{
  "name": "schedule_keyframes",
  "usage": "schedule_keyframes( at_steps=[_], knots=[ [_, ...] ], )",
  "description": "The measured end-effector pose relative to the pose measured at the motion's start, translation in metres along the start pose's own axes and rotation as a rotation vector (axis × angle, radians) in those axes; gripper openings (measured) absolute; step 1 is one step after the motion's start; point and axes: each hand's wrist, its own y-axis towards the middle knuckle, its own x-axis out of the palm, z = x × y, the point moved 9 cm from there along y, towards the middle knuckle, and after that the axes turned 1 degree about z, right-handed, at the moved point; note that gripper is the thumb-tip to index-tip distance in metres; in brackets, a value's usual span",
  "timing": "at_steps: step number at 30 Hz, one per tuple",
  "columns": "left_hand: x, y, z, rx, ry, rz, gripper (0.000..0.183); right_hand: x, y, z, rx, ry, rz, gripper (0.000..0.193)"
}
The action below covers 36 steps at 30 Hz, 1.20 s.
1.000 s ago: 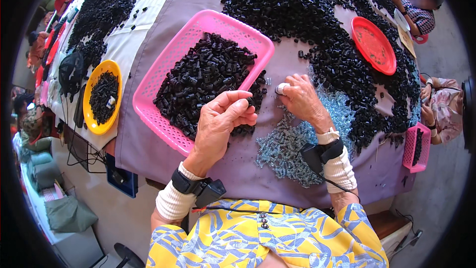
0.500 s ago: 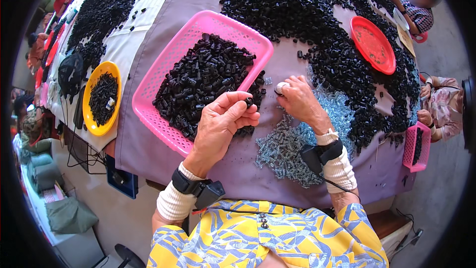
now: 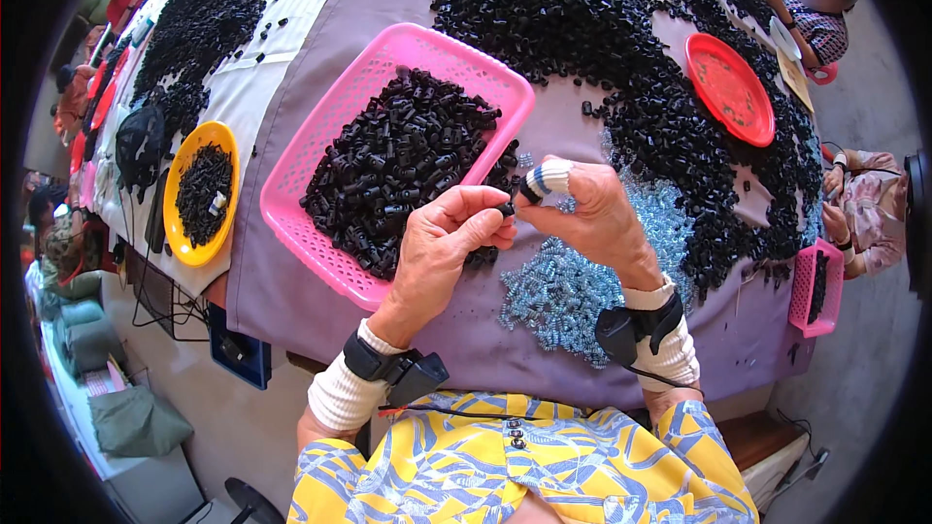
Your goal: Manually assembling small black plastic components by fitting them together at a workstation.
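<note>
My left hand (image 3: 451, 238) pinches a small black plastic piece (image 3: 506, 210) between thumb and fingertips, just beyond the near right edge of the pink basket (image 3: 291, 160). My right hand (image 3: 590, 218) meets it there with closed fingers, its thumb beside the piece. What the right fingers grip is too small to make out. One right finger wears a white knitted cover (image 3: 549, 178) with dark stripes. Similar black pieces (image 3: 398, 155) fill the basket. Below my right hand spreads a pile of tiny shiny bluish coils (image 3: 558, 296), apparently springs.
Heaps of loose black pieces (image 3: 544, 24) cover the far and right parts of the cloth (image 3: 466, 330). A red plate (image 3: 730, 87) lies at the right, a small pink basket (image 3: 815, 286) near the right edge, a yellow plate (image 3: 199, 189) at the left. Other people sit around the tables.
My right hand has come up from the springs and leftward to my left fingertips. The left hand, still pinching the black piece, has shifted slightly right and down.
</note>
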Motion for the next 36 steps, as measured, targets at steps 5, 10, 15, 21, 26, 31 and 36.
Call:
schedule_keyframes(
  at_steps=[5,10,15,21,26,31,36],
  knots=[
    [0.000,0.000,0.007,0.042,0.099,-0.005,0.021,0.005,0.004,-0.005,-0.047,-0.023,-0.021,0.015],
    [-0.002,0.000,0.016,0.083,0.148,0.019,0.020,0.012,0.014,0.009,0.158,0.186,-0.124,0.014],
    [-0.005,0.000,0.025,0.122,0.190,0.027,0.020,0.017,0.022,0.004,0.152,0.214,-0.158,0.013],
    [-0.003,-0.002,0.031,0.175,0.205,0.019,0.020,0.016,0.023,0.004,0.182,0.229,-0.150,0.011],
    [-0.002,-0.004,0.034,0.205,0.212,0.052,0.020,0.017,0.026,0.002,0.163,0.250,-0.132,0.013],
    [0.000,-0.007,0.042,0.223,0.163,0.034,0.019,0.016,0.029,-0.003,0.182,0.282,-0.123,0.014],
    [0.004,-0.007,0.049,0.233,0.182,0.025,0.018,0.014,0.032,-0.007,0.183,0.269,-0.120,0.013]
  ],
)
